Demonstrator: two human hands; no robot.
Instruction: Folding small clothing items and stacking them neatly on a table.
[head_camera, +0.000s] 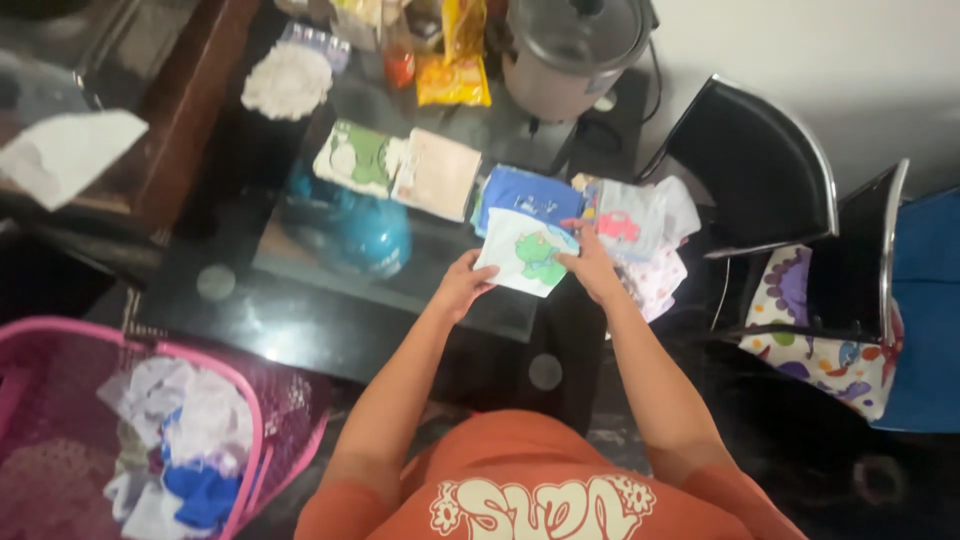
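Dark glass forms the table (300, 320) top, glossy and reflective, with a wooden sideboard beyond its left end and pale wall behind. Near the table's front edge lies a small folded garment (525, 252), white with a green cartoon animal and a touch of orange printed on it; it is folded into a neat, slightly tilted rectangle. It overlaps a folded blue garment (525, 195) behind it. The left hand (465, 282) pinches the white garment's lower left corner, thumb on top. The right hand (590, 265) lies on its right edge, fingers together and pressing flat, so both hands touch the cloth.

Further left on the table sit a folded green-and-white piece (355, 158) and a folded beige piece (440, 172). A heap of pale patterned clothes (645, 235) lies just right of the hands. Behind stand a rice cooker (570, 50) and yellow snack packets (455, 55). A pink mesh laundry basket (255, 420) with white and blue clothes stands at lower left, and a black chair (760, 170) at right.
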